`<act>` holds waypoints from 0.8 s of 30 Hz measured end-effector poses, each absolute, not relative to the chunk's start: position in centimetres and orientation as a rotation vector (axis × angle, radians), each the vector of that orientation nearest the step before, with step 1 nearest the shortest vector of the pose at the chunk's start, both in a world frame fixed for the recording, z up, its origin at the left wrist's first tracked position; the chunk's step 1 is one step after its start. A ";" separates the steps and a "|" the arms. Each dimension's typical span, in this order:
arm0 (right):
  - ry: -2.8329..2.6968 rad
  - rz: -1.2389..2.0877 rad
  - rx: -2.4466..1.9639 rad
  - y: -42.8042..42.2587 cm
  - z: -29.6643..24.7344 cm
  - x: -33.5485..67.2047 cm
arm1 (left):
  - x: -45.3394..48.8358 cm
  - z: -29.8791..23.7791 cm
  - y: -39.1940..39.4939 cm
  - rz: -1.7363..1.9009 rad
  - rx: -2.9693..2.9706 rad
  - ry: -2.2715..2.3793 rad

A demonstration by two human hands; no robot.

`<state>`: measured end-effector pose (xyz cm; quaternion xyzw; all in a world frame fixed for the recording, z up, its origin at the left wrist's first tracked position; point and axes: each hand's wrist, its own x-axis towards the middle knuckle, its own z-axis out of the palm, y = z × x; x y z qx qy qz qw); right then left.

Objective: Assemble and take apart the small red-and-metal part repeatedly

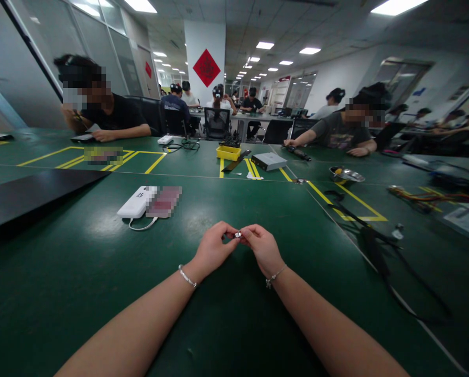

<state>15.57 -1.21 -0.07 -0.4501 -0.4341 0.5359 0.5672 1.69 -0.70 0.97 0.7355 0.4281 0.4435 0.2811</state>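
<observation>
Over the green tabletop (171,314), my left hand (215,245) and my right hand (262,248) meet at their fingertips. Between them is a small shiny metal piece (238,235), too small to name more exactly. Thumb and forefinger of each hand pinch it, one hand from either side, and the fingers cover part of it. Each wrist wears a silver bracelet. Beyond my left hand lies a white power bank (138,202) with a short white cable (143,227), next to a pixelated phone-shaped object (164,202).
Farther back stand a yellow tray (228,152) and a grey box (269,161). Black straps (375,246) and bundled wires (415,198) lie at right. A dark panel (33,196) covers the left side. Two people sit across the table, one at left, one at right.
</observation>
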 end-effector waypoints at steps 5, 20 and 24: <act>-0.967 1.227 -1.074 -1.2 0.0 15.6 | 1.5 0.9 -0.7 1.208 1.985 1.159; -0.923 1.239 -1.060 -1.7 0.2 14.7 | 1.6 0.9 -0.8 1.240 2.100 1.276; -0.880 1.337 -1.023 -1.9 0.3 14.5 | 1.4 0.8 -0.7 1.232 2.137 1.315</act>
